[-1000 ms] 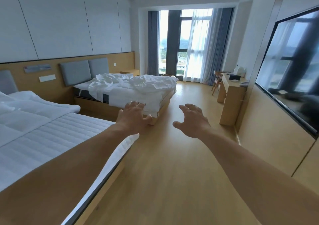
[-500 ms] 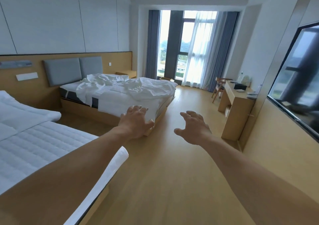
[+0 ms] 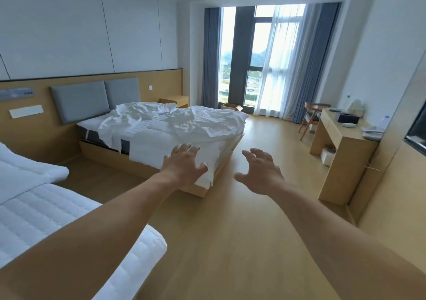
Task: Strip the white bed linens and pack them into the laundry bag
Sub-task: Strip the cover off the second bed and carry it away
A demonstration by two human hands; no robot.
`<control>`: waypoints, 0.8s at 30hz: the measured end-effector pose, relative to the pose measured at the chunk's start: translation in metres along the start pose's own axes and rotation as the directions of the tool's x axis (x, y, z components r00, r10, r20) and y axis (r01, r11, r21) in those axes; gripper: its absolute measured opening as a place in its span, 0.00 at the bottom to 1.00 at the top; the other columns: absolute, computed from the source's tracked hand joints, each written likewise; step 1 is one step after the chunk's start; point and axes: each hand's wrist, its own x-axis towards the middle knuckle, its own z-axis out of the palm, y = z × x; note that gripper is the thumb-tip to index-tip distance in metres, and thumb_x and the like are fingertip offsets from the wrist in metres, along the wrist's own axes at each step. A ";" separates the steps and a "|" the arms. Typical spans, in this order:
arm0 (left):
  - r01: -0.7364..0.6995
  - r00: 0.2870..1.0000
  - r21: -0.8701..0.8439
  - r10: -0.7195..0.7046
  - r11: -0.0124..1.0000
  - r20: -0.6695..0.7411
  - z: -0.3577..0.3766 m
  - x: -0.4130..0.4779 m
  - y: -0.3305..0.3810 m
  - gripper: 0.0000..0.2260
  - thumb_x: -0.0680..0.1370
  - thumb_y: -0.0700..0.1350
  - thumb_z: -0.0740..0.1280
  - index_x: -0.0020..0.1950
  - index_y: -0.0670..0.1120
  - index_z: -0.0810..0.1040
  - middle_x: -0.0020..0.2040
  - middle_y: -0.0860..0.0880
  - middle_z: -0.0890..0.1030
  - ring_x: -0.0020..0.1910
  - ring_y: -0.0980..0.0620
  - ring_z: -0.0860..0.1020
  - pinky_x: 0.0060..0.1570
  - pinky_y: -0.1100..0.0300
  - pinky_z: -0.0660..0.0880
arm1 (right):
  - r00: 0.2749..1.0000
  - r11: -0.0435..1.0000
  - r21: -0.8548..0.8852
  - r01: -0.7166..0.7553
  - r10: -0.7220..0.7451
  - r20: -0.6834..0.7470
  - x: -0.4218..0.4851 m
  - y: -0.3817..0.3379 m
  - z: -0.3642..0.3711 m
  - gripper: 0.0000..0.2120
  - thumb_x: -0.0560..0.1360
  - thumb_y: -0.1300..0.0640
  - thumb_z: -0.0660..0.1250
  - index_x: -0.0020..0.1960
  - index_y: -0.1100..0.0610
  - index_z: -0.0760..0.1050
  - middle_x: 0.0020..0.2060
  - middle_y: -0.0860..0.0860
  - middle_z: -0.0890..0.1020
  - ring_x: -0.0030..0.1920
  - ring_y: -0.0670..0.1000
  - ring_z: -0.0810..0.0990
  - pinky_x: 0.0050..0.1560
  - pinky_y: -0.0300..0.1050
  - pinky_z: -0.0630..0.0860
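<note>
Both bare arms reach forward over the wooden floor (image 3: 230, 242). The left hand (image 3: 184, 169) is palm down with its fingers spread and a little bent, and it holds nothing. It overlaps the foot corner of the far bed (image 3: 101, 153), but I cannot tell whether it touches the cloth there. The right hand (image 3: 259, 174) hangs near it over bare floor, also palm down, with its fingers apart and loosely curved and its thumb out to the side, holding nothing. The white sheets (image 3: 184, 122) lie crumpled across the far bed, bunched toward the grey headboard cushions (image 3: 92, 98). One part hangs over the near side, and a flatter white layer drapes over the foot corner. At the lower left stands the near bed (image 3: 34, 212), covered with a smooth white quilted pad; the left forearm crosses in front of its corner. Beyond the far bed are a small bedside table (image 3: 175, 99), a cardboard box (image 3: 231, 107) on the floor, and a tall window (image 3: 255, 57) with grey and sheer curtains. Along the right wall stand a wooden desk (image 3: 341, 143) with small items on top, a chair (image 3: 311, 113) at its far end, and a dark screen (image 3: 417, 127).
</note>
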 end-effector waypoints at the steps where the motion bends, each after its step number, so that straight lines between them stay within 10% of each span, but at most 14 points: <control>1: 0.013 1.000 0.004 -0.013 1.000 -0.003 0.004 0.022 0.000 0.29 0.80 0.58 0.60 0.79 0.50 0.60 0.80 0.47 0.58 0.79 0.46 0.54 0.74 0.40 0.56 | 1.000 1.000 0.008 0.006 -0.006 0.004 0.024 0.006 0.001 0.39 0.76 0.41 0.67 0.80 0.47 0.54 0.81 0.47 0.53 0.80 0.51 0.47 0.73 0.61 0.59; 24: 0.134 0.991 -0.038 -0.134 0.990 0.001 0.068 0.475 -0.154 0.29 0.81 0.58 0.59 0.79 0.48 0.59 0.80 0.47 0.60 0.79 0.45 0.56 0.74 0.41 0.59 | 0.993 0.997 -0.006 0.079 -0.078 0.088 0.514 -0.020 0.104 0.39 0.75 0.39 0.66 0.81 0.46 0.54 0.80 0.48 0.54 0.80 0.53 0.49 0.74 0.60 0.62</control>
